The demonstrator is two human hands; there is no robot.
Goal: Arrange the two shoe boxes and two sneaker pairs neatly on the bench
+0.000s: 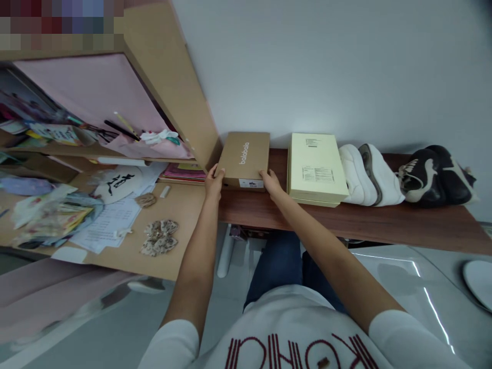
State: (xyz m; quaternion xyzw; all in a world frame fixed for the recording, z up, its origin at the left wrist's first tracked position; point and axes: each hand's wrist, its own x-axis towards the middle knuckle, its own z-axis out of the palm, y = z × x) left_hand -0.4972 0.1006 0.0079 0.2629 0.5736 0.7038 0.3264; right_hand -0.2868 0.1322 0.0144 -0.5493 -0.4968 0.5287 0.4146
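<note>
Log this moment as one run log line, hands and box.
left hand: on brown shoe box left end | right hand: on right end | box: on wooden shelf, beside yellow box

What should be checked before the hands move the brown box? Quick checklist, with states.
1. Left hand on the brown box: ok, it grips the near left corner.
2. Right hand on the box: ok, it grips the near right corner.
3. Box seated on the shelf: ok, it lies flat with the lid closed.
4. Gap to the yellow box: ok, a strip of shelf shows between them.
5. Gap to the desk side panel on the left: cannot tell, the box's far left corner looks very close to it.
6. Box weight or contents: cannot tell.
</note>
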